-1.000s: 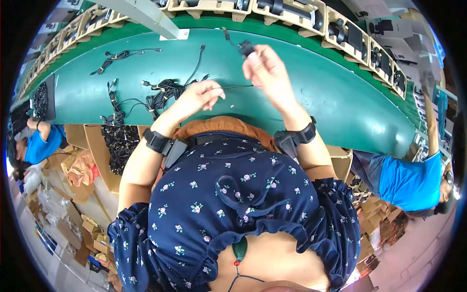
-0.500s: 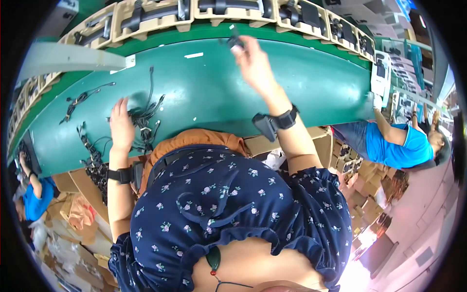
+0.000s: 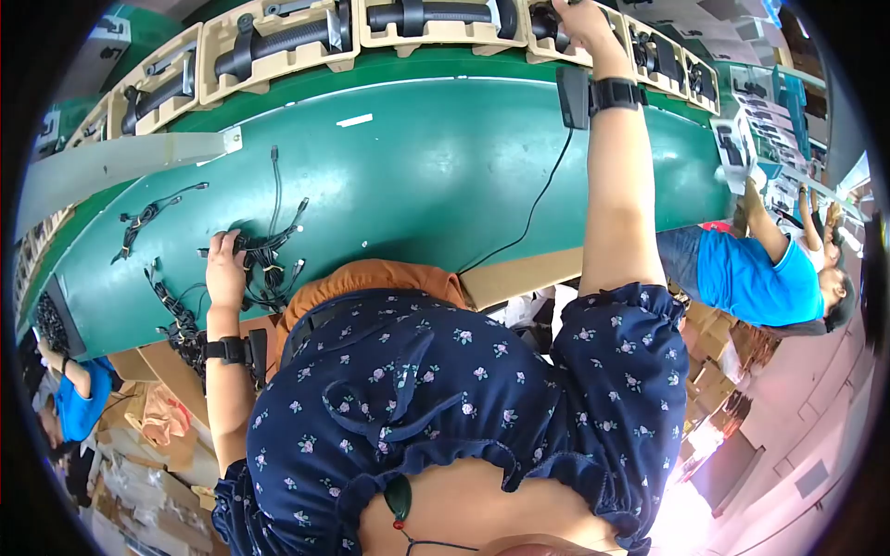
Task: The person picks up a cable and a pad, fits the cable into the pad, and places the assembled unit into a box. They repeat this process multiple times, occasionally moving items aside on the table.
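Note:
My left hand (image 3: pixel 225 269) rests at the near left of the green table, its fingers curled over a bundle of black cables (image 3: pixel 267 258). Loose cable ends with plugs stick out around it. My right hand (image 3: pixel 586 26) is stretched to the far side, over a beige moulded tray (image 3: pixel 577 54) with black parts in it. Its fingers are closed near the picture's top edge; a small dark thing at the fingertips is too cut off to name. A black box-shaped device (image 3: pixel 573 97) sits on my right wrist strap, with a thin cord (image 3: pixel 528 222) hanging down toward my waist.
More beige trays (image 3: pixel 287 69) with black parts line the far edge. Other cable bundles (image 3: pixel 141 227) lie on the green table (image 3: pixel 408 185) to the left. A grey metal arm (image 3: pixel 139 157) juts in from the left. People in blue work at right (image 3: pixel 756 273) and left (image 3: pixel 79 398).
My right hand has moved from above the table, where it held a small black bundle, outward and right to the tray. My left fingers have closed down onto the cables.

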{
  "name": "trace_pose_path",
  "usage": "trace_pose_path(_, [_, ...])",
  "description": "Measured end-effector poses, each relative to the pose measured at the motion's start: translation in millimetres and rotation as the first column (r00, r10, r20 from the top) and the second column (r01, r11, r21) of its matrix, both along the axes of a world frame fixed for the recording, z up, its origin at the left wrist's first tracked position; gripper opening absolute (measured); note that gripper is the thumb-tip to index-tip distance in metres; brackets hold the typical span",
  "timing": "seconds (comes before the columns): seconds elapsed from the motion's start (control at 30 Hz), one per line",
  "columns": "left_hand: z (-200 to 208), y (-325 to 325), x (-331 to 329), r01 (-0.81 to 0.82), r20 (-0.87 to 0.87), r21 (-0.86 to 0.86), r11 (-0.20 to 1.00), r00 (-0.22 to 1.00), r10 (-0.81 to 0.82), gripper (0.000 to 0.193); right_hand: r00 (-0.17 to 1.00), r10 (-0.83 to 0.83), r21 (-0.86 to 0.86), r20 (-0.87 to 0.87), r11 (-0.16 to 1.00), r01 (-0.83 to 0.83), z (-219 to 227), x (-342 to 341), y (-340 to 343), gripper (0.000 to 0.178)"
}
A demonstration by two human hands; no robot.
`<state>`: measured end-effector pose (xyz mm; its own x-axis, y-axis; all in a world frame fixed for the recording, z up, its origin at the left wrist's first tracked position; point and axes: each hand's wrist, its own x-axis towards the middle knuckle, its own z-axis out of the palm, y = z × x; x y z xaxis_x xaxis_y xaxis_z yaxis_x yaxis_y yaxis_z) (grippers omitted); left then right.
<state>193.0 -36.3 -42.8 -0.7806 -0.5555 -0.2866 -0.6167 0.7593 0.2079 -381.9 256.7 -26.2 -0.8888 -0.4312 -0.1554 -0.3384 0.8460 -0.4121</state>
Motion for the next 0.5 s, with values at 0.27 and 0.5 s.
trace_pose_path(0.27, [10,9,-14,0.018,0.027,-0.027,0.999,0.999,-0.017,0.04,0.938,-0.148,0.161,-0.313,0.965,0.206,-12,5,-17,0.039])
trace_pose_path(0.5, [14,10,-14,0.053,0.048,-0.04,0.998,0.998,-0.051,0.039,0.879,-0.103,0.278,-0.465,0.926,0.255,47,37,8,0.029])
